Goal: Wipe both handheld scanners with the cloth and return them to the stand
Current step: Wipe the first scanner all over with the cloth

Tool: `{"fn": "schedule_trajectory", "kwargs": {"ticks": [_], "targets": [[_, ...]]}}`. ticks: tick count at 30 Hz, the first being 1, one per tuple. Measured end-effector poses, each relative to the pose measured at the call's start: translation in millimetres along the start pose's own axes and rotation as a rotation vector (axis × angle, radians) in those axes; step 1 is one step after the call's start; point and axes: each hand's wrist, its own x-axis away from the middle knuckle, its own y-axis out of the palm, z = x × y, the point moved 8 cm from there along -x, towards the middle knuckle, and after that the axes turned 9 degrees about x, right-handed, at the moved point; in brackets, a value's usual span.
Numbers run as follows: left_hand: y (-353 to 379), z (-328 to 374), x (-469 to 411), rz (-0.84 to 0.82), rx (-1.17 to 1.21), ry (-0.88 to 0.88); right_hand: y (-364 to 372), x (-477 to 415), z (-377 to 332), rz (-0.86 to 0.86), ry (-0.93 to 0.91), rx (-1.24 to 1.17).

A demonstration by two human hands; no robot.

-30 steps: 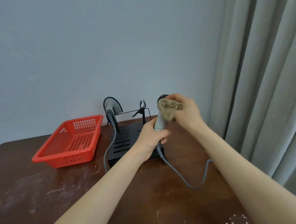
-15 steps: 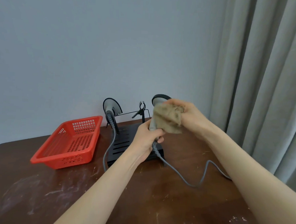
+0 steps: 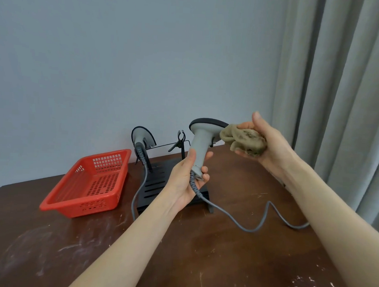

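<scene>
My left hand (image 3: 187, 180) grips the grey scanner (image 3: 203, 142) by its handle base, above the black stand (image 3: 157, 185), head pointing toward three o'clock. My right hand (image 3: 265, 145) clutches the bunched brown cloth (image 3: 242, 140) against the scanner's head. The second scanner (image 3: 141, 138) sits in the stand at ten o'clock, beside the red basket (image 3: 90, 182).

- A grey scanner (image 3: 200, 141) with a dark-rimmed head is being held upright above the stand, its grey cable (image 3: 241, 223) trailing across the worktop.
- A crumpled tan cloth (image 3: 243, 141) is touching that scanner's head.
- A 2nd grey scanner (image 3: 141, 138) is sitting on the black slotted stand (image 3: 153, 185).
</scene>
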Motion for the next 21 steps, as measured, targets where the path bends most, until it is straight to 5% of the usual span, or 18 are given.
{"fn": "schedule_trajectory", "kwargs": {"ticks": [4,10,16,21], "targets": [[0,1,0,0.011,-0.072,0.012,-6,-3,-14,0.222,-0.153,0.304],[0,1,2,0.083,-0.176,0.051,44,-2,-19,0.109,-0.453,0.950],[-6,3,1,0.109,-0.164,0.069,72,13,-2,-0.232,-0.417,0.962],[3,2,3,0.107,-0.159,0.057,45,-4,-25,0.151,-0.484,0.906]]}}
